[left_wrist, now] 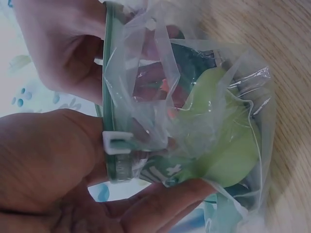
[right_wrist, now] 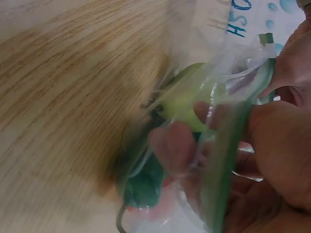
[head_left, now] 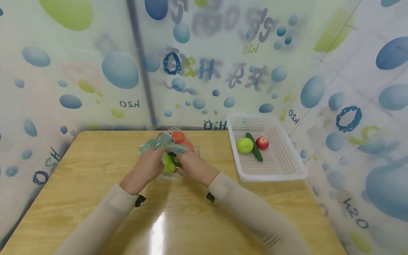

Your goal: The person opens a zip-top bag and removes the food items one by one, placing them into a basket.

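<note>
Holding a clear bag (head_left: 176,148) near the table's (head_left: 188,226) far edge, two-handed.
Left hand (head_left: 146,164) grasps the green-banded mouth (left_wrist: 110,73), where the left wrist view distinguishes a white slider (left_wrist: 112,143); green pear (head_left: 169,165) inside. Right hand (head_left: 196,168) grasps the mouth too, fingers (right_wrist: 175,145) visible through film in its wrist view. Head view alone records the white basket (head_left: 274,178), table's far right corner: green fruit (head_left: 244,145), cucumber (head_left: 258,153), red apple (head_left: 262,143).

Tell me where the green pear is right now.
In the head view, the green pear is left of centre, inside the clear zip bag, between the left hand and the right hand.
</note>
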Available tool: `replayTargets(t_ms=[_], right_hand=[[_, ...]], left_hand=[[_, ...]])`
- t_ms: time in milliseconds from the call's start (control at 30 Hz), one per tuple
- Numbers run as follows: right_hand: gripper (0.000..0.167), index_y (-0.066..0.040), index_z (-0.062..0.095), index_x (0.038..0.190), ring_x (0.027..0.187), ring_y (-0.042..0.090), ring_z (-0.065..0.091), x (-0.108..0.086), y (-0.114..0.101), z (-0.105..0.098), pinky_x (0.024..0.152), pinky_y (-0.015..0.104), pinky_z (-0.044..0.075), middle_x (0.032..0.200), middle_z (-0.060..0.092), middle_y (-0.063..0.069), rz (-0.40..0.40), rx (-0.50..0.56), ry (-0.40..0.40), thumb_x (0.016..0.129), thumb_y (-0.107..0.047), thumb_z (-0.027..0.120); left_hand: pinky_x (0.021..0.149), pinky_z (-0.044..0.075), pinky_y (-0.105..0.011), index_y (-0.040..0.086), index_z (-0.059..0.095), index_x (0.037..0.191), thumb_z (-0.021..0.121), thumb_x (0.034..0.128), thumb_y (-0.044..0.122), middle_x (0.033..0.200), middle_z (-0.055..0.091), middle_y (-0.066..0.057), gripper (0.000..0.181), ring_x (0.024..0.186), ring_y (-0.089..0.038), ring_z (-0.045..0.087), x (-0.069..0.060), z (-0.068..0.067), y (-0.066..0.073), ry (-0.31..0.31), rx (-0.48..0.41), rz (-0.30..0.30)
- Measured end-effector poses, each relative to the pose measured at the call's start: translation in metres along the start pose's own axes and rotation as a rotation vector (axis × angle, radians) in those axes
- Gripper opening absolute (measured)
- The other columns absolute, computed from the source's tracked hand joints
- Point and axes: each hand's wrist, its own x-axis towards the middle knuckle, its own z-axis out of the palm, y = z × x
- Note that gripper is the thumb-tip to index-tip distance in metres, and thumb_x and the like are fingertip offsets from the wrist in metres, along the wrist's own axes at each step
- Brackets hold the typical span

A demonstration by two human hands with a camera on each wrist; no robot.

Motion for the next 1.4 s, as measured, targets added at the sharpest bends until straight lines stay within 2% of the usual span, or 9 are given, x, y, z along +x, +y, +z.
replayTargets(t_ms=[133, 333, 467, 633, 867, 1000, 1233, 1400], right_hand=[[0.027, -0.003, 0.079, 0.126, 0.097, 0.016, 0.068, 0.000, -0.001, 0.005, 0.092, 0.035, 0.063, 0.114, 0.079, 0.006, 0.049, -0.027, -0.011, 0.107, -0.021, 0.087], [0.048, -0.007, 0.077, 0.138, 0.111, 0.017, 0.074, 0.002, -0.005, 0.011, 0.096, 0.035, 0.066, 0.127, 0.080, 0.006, 0.062, -0.136, -0.011, 0.105, -0.039, 0.090], [0.060, -0.005, 0.072, 0.150, 0.121, 0.021, 0.076, 0.003, -0.005, 0.013, 0.101, 0.038, 0.068, 0.141, 0.076, 0.013, 0.090, -0.120, -0.020, 0.105, -0.040, 0.090], [0.070, -0.006, 0.065, 0.161, 0.136, 0.024, 0.074, 0.006, -0.006, 0.013, 0.112, 0.040, 0.066, 0.154, 0.073, 0.015, 0.103, -0.124, -0.036, 0.105, -0.041, 0.089], [0.076, -0.009, 0.059, 0.168, 0.128, 0.022, 0.077, 0.010, -0.010, 0.015, 0.106, 0.039, 0.068, 0.151, 0.074, 0.013, 0.120, -0.132, -0.058, 0.106, -0.044, 0.088], [0.083, -0.009, 0.053, 0.173, 0.124, 0.024, 0.079, 0.011, -0.011, 0.016, 0.105, 0.044, 0.069, 0.152, 0.072, 0.017, 0.128, -0.132, -0.063, 0.106, -0.044, 0.088], [0.088, -0.009, 0.050, 0.175, 0.135, 0.028, 0.076, 0.014, -0.012, 0.021, 0.113, 0.051, 0.067, 0.159, 0.068, 0.020, 0.130, -0.134, -0.089, 0.105, -0.046, 0.089], [0.088, -0.011, 0.049, 0.175, 0.135, 0.027, 0.075, 0.016, -0.014, 0.026, 0.115, 0.052, 0.066, 0.159, 0.067, 0.019, 0.143, -0.124, -0.087, 0.105, -0.046, 0.089]], left_hand=[[0.076, 0.063, -0.051, -0.007, 0.076, 0.129, 0.068, 0.0834, -0.022, 0.111, 0.084, -0.027, 0.049, 0.082, -0.030, 0.064, 0.000, 0.001, 0.001, -0.006, -0.007, 0.014], [0.065, 0.051, -0.036, -0.009, 0.074, 0.134, 0.066, 0.0864, -0.022, 0.107, 0.083, -0.026, 0.051, 0.071, -0.023, 0.056, 0.001, 0.000, 0.002, -0.042, -0.033, -0.004], [0.061, 0.047, -0.032, -0.010, 0.072, 0.138, 0.061, 0.0896, -0.024, 0.105, 0.083, -0.027, 0.051, 0.065, -0.020, 0.054, 0.002, 0.000, 0.004, -0.044, -0.044, 0.001], [0.062, 0.048, -0.033, -0.010, 0.071, 0.139, 0.058, 0.0923, -0.025, 0.110, 0.083, -0.030, 0.050, 0.067, -0.020, 0.055, 0.003, -0.002, 0.005, -0.060, -0.041, -0.005], [0.065, 0.053, -0.037, -0.008, 0.072, 0.140, 0.059, 0.0953, -0.024, 0.112, 0.083, -0.029, 0.050, 0.069, -0.022, 0.057, 0.003, -0.004, 0.003, -0.074, -0.020, -0.016], [0.067, 0.055, -0.038, -0.007, 0.072, 0.141, 0.058, 0.0939, -0.026, 0.111, 0.084, -0.027, 0.053, 0.071, -0.023, 0.059, 0.002, -0.005, 0.003, -0.087, -0.013, -0.019], [0.074, 0.059, -0.041, -0.007, 0.072, 0.140, 0.058, 0.0938, -0.028, 0.121, 0.084, -0.029, 0.053, 0.082, -0.026, 0.066, 0.000, -0.006, 0.001, -0.107, -0.013, -0.033], [0.075, 0.061, -0.044, -0.006, 0.075, 0.137, 0.059, 0.0937, -0.027, 0.117, 0.083, -0.028, 0.051, 0.083, -0.028, 0.067, -0.001, -0.004, -0.002, -0.091, -0.016, -0.029]])
